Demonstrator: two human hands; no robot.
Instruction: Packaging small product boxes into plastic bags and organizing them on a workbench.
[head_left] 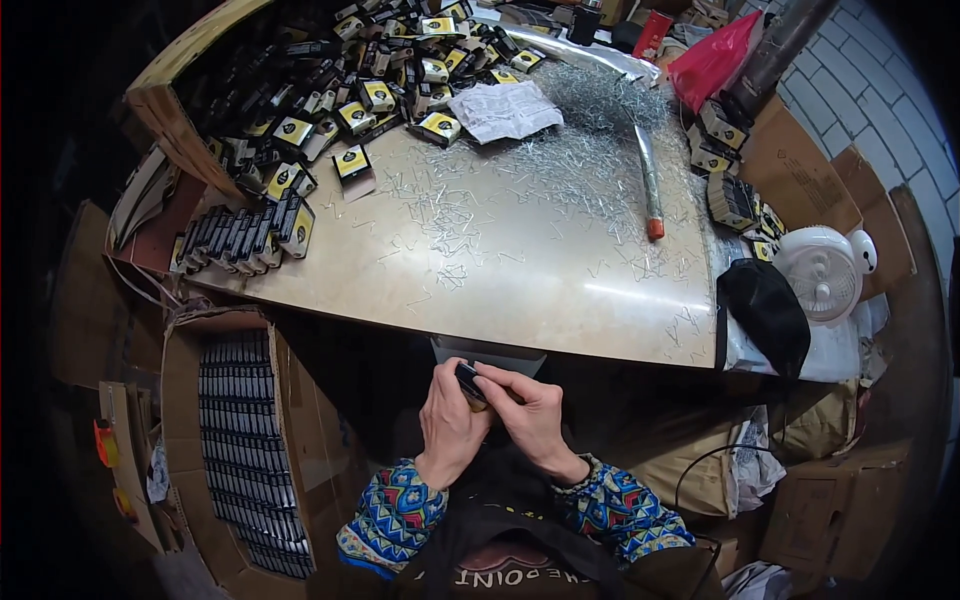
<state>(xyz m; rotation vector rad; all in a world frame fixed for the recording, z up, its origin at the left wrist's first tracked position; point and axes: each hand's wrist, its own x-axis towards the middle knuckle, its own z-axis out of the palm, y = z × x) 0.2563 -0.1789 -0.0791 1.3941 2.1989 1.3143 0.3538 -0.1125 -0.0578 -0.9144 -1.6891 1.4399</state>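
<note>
In front of my body, just below the table's near edge, both hands meet around a small black-and-yellow box (467,380). My left hand (448,425) wraps its fingers about the left side. From the right, my right hand (532,412) is closed, with thumb and fingers pressed at the box's upper end. Most of the box is hidden by the fingers. Similar small boxes, black, white and yellow, lie in a large heap (378,97) at the far left of the table (520,270). Thin bent metal wires (450,225) are scattered over the tabletop.
A row of boxes (245,238) stands at the table's left edge. Below it, a carton (185,440) holds packed rows of boxes. A foil-like tube (648,180), a black cloth item (765,315) and a white fan (820,275) are at the right. Crumpled paper (505,110) lies farther back.
</note>
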